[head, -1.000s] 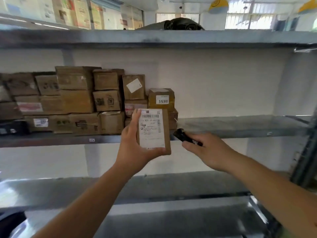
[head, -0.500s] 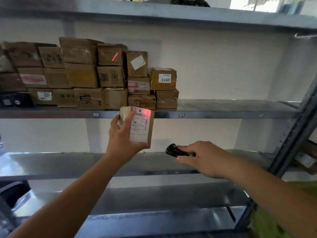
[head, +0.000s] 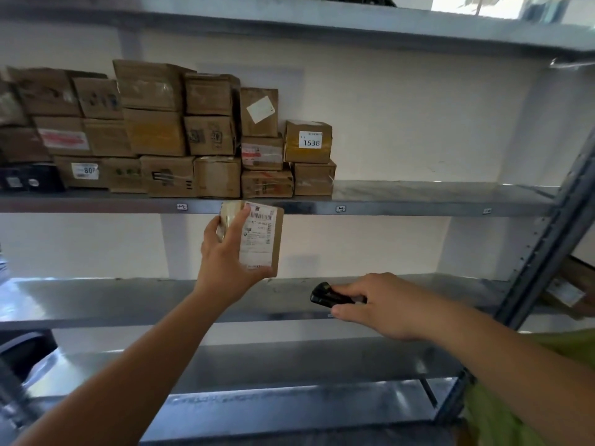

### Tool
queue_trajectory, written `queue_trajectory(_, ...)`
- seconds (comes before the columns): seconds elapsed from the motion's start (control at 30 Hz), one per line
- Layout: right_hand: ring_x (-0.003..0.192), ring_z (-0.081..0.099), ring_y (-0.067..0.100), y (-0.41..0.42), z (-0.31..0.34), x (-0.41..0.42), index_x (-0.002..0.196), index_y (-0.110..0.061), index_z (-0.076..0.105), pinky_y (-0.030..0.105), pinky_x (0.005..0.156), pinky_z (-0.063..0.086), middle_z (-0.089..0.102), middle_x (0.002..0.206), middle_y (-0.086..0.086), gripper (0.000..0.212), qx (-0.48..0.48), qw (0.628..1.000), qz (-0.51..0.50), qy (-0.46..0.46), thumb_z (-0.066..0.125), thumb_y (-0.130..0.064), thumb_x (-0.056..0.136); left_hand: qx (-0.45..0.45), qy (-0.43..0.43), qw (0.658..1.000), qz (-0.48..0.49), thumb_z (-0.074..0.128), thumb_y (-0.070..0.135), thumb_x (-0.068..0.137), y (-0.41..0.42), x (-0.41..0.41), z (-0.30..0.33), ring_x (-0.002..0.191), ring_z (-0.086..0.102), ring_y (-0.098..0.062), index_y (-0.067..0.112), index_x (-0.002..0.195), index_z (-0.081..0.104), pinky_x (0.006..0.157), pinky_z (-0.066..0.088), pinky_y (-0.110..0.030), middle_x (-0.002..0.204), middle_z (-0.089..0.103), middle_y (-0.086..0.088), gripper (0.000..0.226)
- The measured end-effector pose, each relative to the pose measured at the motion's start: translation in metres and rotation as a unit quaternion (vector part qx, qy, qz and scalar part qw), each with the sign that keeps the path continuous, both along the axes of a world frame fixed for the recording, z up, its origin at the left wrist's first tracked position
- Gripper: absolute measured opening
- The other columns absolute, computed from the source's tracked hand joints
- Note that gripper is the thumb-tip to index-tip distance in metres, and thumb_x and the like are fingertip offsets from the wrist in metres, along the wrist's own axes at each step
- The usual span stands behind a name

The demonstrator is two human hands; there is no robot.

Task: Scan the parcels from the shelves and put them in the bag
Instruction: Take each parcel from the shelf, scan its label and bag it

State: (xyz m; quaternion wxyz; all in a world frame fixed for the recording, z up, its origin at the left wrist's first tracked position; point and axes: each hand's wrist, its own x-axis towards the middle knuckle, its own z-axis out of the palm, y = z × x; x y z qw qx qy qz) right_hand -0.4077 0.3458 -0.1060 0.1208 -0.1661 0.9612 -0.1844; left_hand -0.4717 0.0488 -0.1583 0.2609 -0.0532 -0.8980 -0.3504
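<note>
My left hand (head: 227,259) grips a small brown parcel (head: 257,239) upright in front of the shelf edge, its white barcode label facing me. My right hand (head: 383,305) holds a small black scanner (head: 326,295) lower and to the right, its head pointing left, apart from the parcel. Several more brown cardboard parcels (head: 167,133) are stacked on the left half of the middle shelf (head: 418,196); one at the stack's right end bears a label reading 1538 (head: 310,141). No bag is plainly visible.
Grey metal shelving fills the view, with a lower shelf (head: 96,300) behind my hands and another board (head: 289,365) below. A slanted upright post (head: 544,252) stands at the right. A green cloth (head: 502,407) shows at bottom right, a dark object (head: 22,349) at bottom left.
The parcel and both hands have dropped from shelf height to below the shelf edge. The red scan light seen on the label half a second ago is gone. The scanner moved down and right.
</note>
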Motion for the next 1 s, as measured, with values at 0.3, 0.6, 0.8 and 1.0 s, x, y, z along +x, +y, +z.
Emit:
queue_trajectory(0.3, 0.081, 0.064, 0.001, 0.022, -0.049, -0.006, 0.139, -0.055, 0.055, 0.024, 0.073, 0.053, 0.069, 0.095, -0.020, 0.048, -0.044, 0.998, -0.054, -0.003, 0.057, -0.070, 0.093, 0.071, -0.033, 0.996, -0.052, 0.100, 0.044, 0.062, 0.031, 0.025, -0.045, 0.148, 0.029, -0.030, 0.078, 0.145, 0.004, 0.114, 0.044, -0.054, 0.162, 0.008, 0.019, 0.131)
queue_trajectory(0.6, 0.094, 0.064, 0.005, 0.077, -0.153, 0.027, 0.140, -0.043, 0.056, 0.024, 0.076, 0.051, 0.070, 0.115, -0.011, 0.044, -0.115, 0.976, -0.183, 0.019, 0.053, -0.060, 0.099, 0.157, -0.119, 0.970, -0.140, 0.103, 0.043, 0.055, 0.100, 0.060, -0.111, 0.114, 0.040, 0.014, 0.073, 0.151, 0.012, 0.092, 0.038, -0.015, 0.148, 0.035, 0.008, 0.136)
queue_trajectory(0.8, 0.078, 0.053, -0.024, 0.119, -0.195, 0.058, 0.141, -0.037, 0.058, 0.002, 0.064, 0.040, 0.061, 0.097, -0.023, 0.045, -0.192, 0.938, -0.289, 0.010, 0.056, -0.056, 0.100, 0.176, -0.204, 0.935, -0.230, 0.098, 0.058, 0.047, 0.165, 0.056, -0.134, 0.135, 0.049, -0.009, 0.059, 0.157, 0.020, 0.108, 0.053, -0.051, 0.148, 0.046, 0.012, 0.135)
queue_trajectory(1.0, 0.077, 0.059, -0.008, 0.175, -0.200, 0.077, 0.138, -0.035, 0.061, 0.008, 0.061, 0.039, 0.062, 0.089, -0.021, 0.040, -0.230, 0.889, -0.397, 0.013, 0.056, -0.051, 0.102, 0.189, -0.238, 0.892, -0.336, 0.101, 0.057, 0.052, 0.248, 0.032, -0.142, 0.136, 0.053, -0.004, 0.060, 0.155, 0.027, 0.105, 0.055, -0.048, 0.145, 0.052, 0.024, 0.127)
